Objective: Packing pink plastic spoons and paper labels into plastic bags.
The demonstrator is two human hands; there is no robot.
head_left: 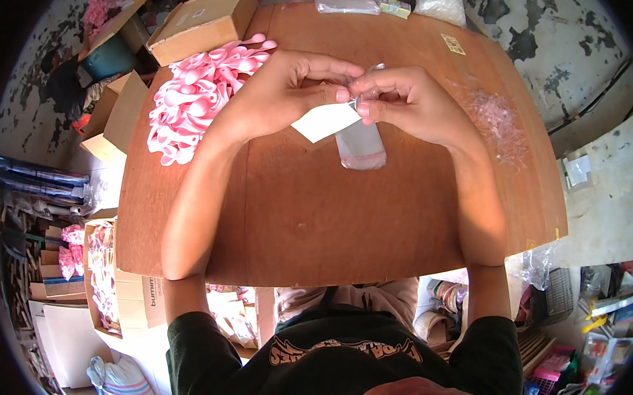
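Nearer the wooden tabletop's (296,227) far edge, the left hand (289,91) and right hand (415,103) are pinching flat white card (322,123) and crinkled clear film (370,94), partly hiding both.

Cardbd. box (203,21) at 11 o'clock; dark rolls (40,180) at 9; wht. sack (122,386) w/ stripes approx. 7:30; peeling wall (566,41) at 2.
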